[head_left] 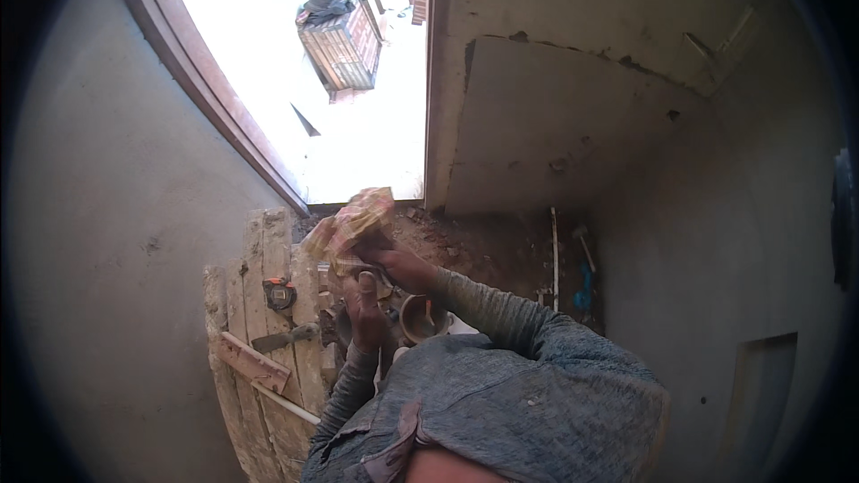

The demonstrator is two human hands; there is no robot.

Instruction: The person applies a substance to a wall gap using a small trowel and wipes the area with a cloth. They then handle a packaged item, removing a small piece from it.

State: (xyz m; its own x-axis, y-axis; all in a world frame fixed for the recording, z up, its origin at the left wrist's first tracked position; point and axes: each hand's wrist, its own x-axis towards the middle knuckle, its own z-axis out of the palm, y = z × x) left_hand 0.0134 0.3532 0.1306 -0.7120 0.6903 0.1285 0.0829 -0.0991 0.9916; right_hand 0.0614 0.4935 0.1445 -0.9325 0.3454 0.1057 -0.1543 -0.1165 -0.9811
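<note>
A yellow and pink checked cloth [353, 219], slightly blurred, is bunched in front of me. My right hand [398, 264] is closed on its lower part, fingertips hidden. My left hand [362, 309] is just below, thumb up, closed on something I cannot make out beside the cloth. To the left, rough planks [255, 246] carry a tape measure [279, 293], a flat blade tool [273, 341], a pinkish wooden piece [250, 360] and a white length of pipe [291, 407]. A round container [418, 322] stands below my right forearm.
A bright doorway [428, 125] opens ahead, with a slatted crate [335, 49] heaped with items outside. Rubble [465, 233] lies along the threshold. A pale pole [555, 259] and a blue object [583, 295] are at the right wall's foot. Walls [125, 241] flank me.
</note>
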